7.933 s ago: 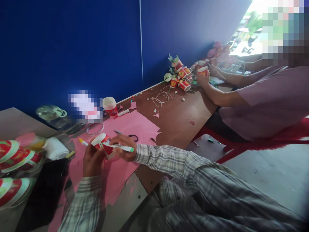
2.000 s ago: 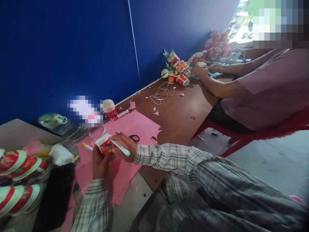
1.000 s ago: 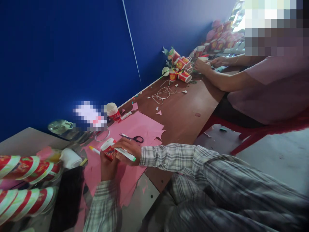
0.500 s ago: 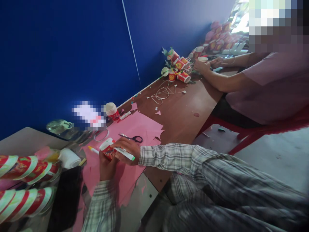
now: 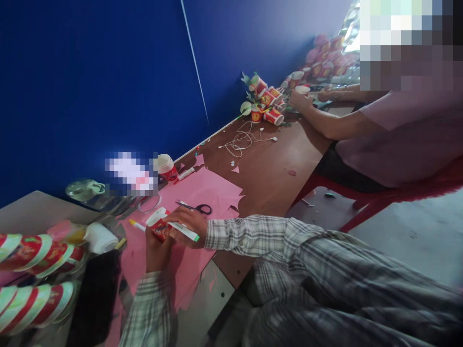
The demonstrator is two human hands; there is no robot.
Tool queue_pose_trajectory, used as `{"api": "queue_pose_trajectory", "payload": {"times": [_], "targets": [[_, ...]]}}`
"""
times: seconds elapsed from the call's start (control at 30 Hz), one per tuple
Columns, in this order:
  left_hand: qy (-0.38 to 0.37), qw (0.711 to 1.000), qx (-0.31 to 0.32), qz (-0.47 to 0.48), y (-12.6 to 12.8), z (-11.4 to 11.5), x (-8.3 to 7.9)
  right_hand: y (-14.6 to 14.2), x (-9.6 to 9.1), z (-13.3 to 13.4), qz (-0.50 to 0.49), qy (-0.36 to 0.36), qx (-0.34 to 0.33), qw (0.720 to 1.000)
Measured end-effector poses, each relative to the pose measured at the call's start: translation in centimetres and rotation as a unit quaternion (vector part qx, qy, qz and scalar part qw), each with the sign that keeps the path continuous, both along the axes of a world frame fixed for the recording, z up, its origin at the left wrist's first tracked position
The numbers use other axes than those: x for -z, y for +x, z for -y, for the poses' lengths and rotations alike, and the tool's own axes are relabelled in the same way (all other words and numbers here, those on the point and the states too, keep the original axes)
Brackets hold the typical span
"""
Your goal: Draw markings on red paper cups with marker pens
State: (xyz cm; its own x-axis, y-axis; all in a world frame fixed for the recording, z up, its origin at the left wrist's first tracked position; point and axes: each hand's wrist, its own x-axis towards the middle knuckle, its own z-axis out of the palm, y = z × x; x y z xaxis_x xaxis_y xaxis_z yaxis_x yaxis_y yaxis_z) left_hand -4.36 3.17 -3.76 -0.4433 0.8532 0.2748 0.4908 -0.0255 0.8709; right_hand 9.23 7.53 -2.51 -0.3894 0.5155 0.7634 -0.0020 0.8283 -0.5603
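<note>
My left hand (image 5: pixel 157 255) is closed around a small red paper cup (image 5: pixel 155 222) with a white rim, tilted over the pink paper (image 5: pixel 202 185). Against the cup's near side, my right hand (image 5: pixel 190 220) grips a white marker-like pen (image 5: pixel 186 232) whose green end points toward me. Its other end is hidden by my fingers. Just beyond my right hand lie dark-handled scissors (image 5: pixel 197 207). A white pen with a yellow tip (image 5: pixel 136 224) rests left of the cup.
Stacked red cups (image 5: pixel 54 258) and a black phone-like slab (image 5: pixel 96 299) lie at left. Another cup (image 5: pixel 166 167) stands by the wall. White earphones (image 5: pixel 240 142) are on the brown table (image 5: pixel 267 168). A co-worker's hand (image 5: pixel 302 101) holds a cup near a cup cluster (image 5: pixel 267 99).
The view has shifted slightly. Both my hands keep the cup and the pen in nearly the same pose. The co-worker's far hand has moved a little.
</note>
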Motion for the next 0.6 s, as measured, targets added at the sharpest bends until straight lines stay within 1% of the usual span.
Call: {"api": "queue_pose_trajectory", "payload": {"times": [0.17, 0.23, 0.33, 0.4, 0.47, 0.6], "targets": [[-0.010, 1.000, -0.009, -0.005, 0.14, -0.01, -0.50, 0.08, -0.05, -0.10, -0.013, -0.003, -0.003, 1.000], [-0.013, 1.000, -0.010, -0.008, 0.11, -0.05, -0.57, 0.13, -0.06, -0.18, -0.003, 0.007, -0.004, 1.000], [-0.012, 1.000, -0.010, -0.013, 0.05, -0.08, -0.56, 0.17, -0.07, -0.25, 0.017, 0.003, 0.003, 1.000], [-0.011, 1.000, -0.009, -0.016, 0.01, -0.07, -0.53, 0.14, -0.06, -0.27, 0.020, 0.003, -0.005, 1.000], [-0.012, 1.000, -0.009, -0.020, -0.05, -0.05, -0.46, 0.04, -0.01, -0.29, 0.008, 0.005, -0.013, 1.000], [-0.015, 1.000, -0.008, -0.021, -0.13, -0.01, -0.29, -0.18, 0.15, -0.27, -0.017, -0.001, -0.001, 1.000]]}}
